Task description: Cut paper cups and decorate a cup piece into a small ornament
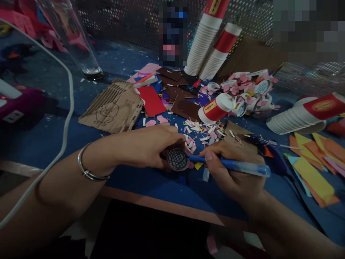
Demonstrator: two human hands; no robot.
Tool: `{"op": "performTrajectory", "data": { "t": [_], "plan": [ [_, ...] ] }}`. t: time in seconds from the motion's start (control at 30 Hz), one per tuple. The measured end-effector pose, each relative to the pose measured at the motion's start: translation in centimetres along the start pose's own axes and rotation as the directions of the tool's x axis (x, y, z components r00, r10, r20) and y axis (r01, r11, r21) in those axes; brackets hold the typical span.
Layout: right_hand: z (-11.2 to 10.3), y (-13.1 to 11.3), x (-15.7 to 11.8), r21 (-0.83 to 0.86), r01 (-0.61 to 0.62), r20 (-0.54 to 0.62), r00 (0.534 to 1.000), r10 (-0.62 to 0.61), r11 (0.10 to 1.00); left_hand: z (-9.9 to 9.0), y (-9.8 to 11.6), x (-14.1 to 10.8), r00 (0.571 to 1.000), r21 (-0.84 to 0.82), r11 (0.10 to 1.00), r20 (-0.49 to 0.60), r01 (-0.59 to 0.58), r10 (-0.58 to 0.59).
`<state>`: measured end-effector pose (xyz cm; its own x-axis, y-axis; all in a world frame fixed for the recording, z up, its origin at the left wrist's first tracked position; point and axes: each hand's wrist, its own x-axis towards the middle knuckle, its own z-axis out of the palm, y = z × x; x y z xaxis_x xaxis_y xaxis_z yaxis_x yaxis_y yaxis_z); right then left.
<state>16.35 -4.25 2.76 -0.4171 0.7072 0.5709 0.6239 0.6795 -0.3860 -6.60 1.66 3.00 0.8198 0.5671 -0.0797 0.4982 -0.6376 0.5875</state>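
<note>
Nearest, at the front edge of the blue desk (151,183), the left hand (151,147) curls closed around a small round paper disc (178,159), its flat face turned up toward the camera and marked with a dark grid of curved lines. A metal bangle (90,172) circles that wrist. The right hand (234,169) grips a blue pen (234,166) between thumb and fingers; the pen lies almost level, its long axis running left to right, tip pointing left and touching the disc's right rim, its clear end sticking out to the right.

Just beyond the hands lies a scatter of pink, white and yellow paper scraps (201,133). To the right, orange and yellow paper strips (315,169) overlap. A white cable (66,118) arcs across the left side.

Farther back, a corrugated cardboard piece (113,109) with a line drawing lies flat beside a red sheet (151,100) and brown sheets. A red-and-white paper cup (215,108) lies on its side next to a heap of cut cups (250,90). A cup stack (302,115) lies at the right; two more stacks (210,46) lean at the back near a clear glass (78,43).
</note>
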Motion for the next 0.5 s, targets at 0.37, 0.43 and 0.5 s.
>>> {"op": "performTrajectory", "data": {
  "t": [0.37,0.43,0.5],
  "plan": [
    [0.25,-0.3,0.1,0.087,-0.015,0.06,0.998,0.01,0.996,0.37,-0.62,-0.24,0.999,-0.007,0.999,-0.024,-0.044,0.043],
    [0.28,-0.31,0.09,0.089,-0.018,0.05,0.999,0.013,0.996,0.38,-0.65,-0.2,0.998,-0.006,0.999,-0.026,-0.052,0.052],
    [0.3,-0.31,0.12,0.094,-0.005,0.04,0.999,0.001,0.996,0.38,-0.6,-0.12,0.999,0.004,0.999,-0.026,-0.045,0.045]
  ]
}}
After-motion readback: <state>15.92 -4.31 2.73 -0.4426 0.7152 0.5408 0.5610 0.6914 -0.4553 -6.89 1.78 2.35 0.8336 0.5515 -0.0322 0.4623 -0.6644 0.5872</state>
